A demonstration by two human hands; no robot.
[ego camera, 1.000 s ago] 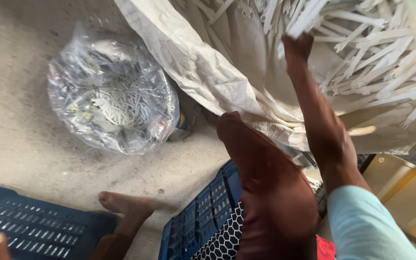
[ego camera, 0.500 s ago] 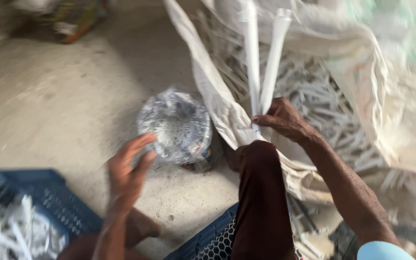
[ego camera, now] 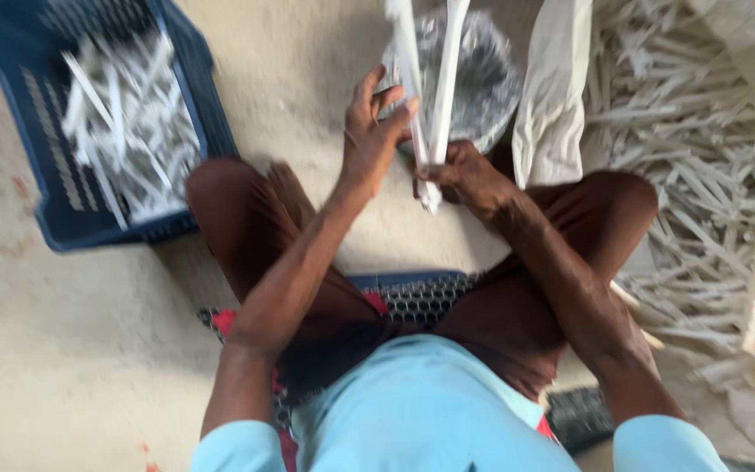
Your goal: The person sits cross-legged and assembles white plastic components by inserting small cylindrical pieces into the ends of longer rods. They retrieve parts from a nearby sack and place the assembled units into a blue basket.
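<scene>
I sit cross-legged on the floor. My right hand (ego camera: 463, 175) grips the lower ends of two long white sticks (ego camera: 441, 79) that rise toward the top edge. My left hand (ego camera: 371, 131) has its fingers spread and its fingertips touch the left stick just above my right fist. Behind both hands lies a clear plastic bag (ego camera: 482, 79) filled with small pale pieces.
A blue plastic crate (ego camera: 63, 218) with several white sticks stands at the upper left. A big heap of white sticks (ego camera: 692, 192) lies on a pale sack (ego camera: 552, 96) at the right. Bare concrete floor (ego camera: 80, 350) spreads to the left.
The view swung down and left, bringing the crate and my knees into sight. My right hand carried the two sticks in front of me, and my left hand rose to touch them.
</scene>
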